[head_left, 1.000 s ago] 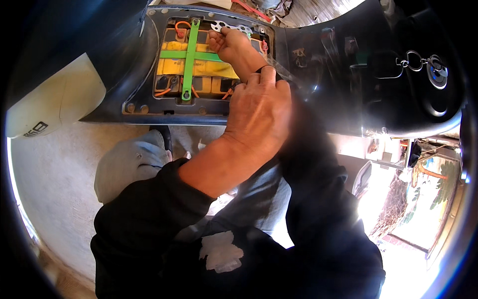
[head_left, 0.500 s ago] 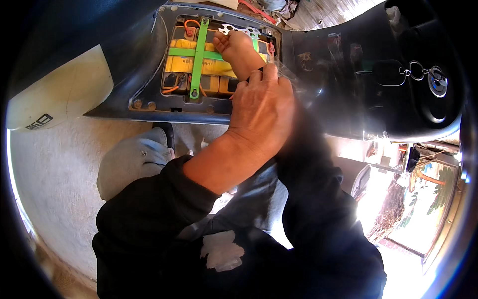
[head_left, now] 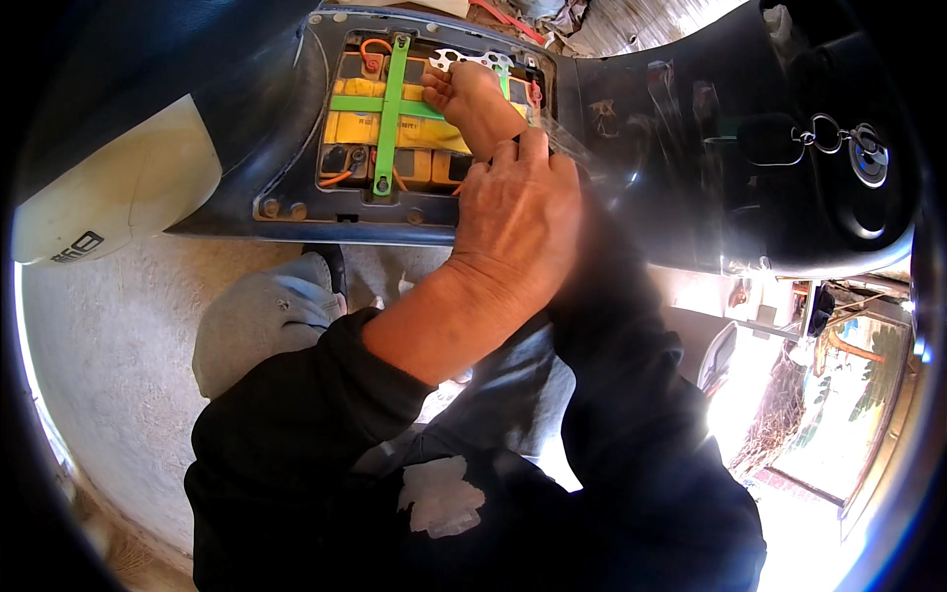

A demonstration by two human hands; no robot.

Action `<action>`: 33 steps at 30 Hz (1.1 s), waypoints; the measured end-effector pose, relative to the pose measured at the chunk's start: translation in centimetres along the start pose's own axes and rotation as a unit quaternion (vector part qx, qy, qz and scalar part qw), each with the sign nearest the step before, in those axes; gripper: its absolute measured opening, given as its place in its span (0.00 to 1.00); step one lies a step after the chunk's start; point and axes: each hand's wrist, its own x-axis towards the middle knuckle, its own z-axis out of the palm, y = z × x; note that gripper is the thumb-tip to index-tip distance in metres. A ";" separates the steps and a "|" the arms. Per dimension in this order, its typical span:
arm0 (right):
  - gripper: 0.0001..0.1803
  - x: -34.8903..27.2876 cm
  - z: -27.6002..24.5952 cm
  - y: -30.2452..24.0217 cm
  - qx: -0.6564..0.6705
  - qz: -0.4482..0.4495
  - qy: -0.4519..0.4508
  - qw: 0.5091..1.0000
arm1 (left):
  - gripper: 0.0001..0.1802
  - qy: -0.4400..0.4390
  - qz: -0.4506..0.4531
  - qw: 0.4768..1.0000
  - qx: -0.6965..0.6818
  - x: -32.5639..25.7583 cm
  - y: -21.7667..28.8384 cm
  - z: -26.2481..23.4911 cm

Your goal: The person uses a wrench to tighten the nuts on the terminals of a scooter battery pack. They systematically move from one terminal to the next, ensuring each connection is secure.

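An open battery compartment (head_left: 296, 197) in a dark scooter floorboard holds a yellow battery (head_left: 360, 126), crossed by green straps (head_left: 390, 109) and joined by orange wires. My right hand (head_left: 478, 99) is inside the compartment at the battery's right end. It is closed in a fist around a flat silver multi-hole wrench (head_left: 469, 61) near the red terminal. My left hand (head_left: 518, 212) lies over the compartment's near right edge, on top of my right wrist. Its fingers are curled and their tips are hidden.
A key ring (head_left: 838, 138) hangs in the scooter's ignition at the right. A cream body panel (head_left: 118, 187) sits at the left. My knees in grey trousers (head_left: 261, 316) are over a pale concrete floor (head_left: 109, 395). Bright daylight and dry branches lie at the lower right.
The view has drifted slightly, and the compartment now sits a little higher and more to the right. My right fist has shifted a little at the battery's right end. My left hand stays over the wrist.
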 end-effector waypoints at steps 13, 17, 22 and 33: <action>0.11 -1.6 -5.3 -1.9 -0.142 0.035 -0.012 0.989 | 0.13 -0.062 0.007 0.998 0.003 -0.3 1.0 1.3; 0.09 -1.4 -7.6 -2.4 -0.193 0.008 0.014 0.981 | 0.14 -0.072 0.010 0.997 0.018 -0.8 1.3 1.7; 0.09 -2.6 -9.5 -3.7 -0.394 -0.066 0.078 0.913 | 0.14 -0.082 0.012 0.997 0.011 -0.9 1.5 1.8; 0.29 -0.9 -10.6 -3.6 -0.531 -0.127 0.066 0.836 | 0.14 -0.094 0.017 0.995 0.006 -1.1 1.3 2.3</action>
